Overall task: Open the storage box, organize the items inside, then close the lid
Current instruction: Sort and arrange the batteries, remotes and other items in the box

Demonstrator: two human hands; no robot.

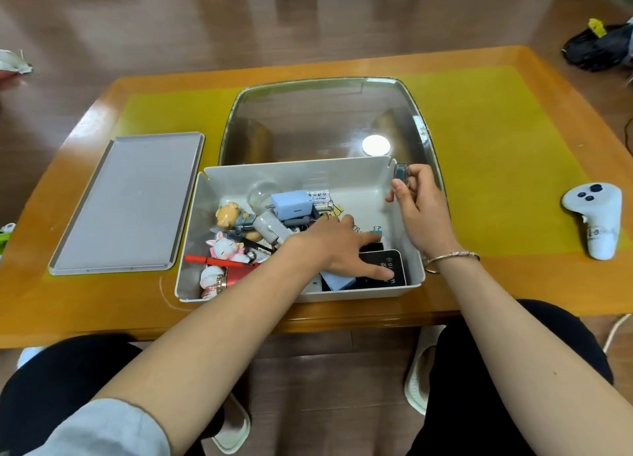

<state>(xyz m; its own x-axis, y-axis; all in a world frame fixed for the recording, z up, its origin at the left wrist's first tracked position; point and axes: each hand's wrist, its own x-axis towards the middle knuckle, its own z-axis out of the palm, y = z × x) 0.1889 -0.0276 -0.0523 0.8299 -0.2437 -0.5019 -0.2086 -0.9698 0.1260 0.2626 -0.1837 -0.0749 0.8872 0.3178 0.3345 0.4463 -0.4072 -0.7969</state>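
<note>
Left hand [337,246] inside storage box [359,171] (flat) — right hand [416,202] at rim.

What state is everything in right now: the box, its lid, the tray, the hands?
Storage box: open, cluttered with small items.
Clear lid: swung up behind the box.
Grey tray: lying flat on the table, left of the box, nothing on it.
Left hand: fingers spread, reaching into the box, over a black card.
Right hand: pinching a small object above the box's right corner.
</note>
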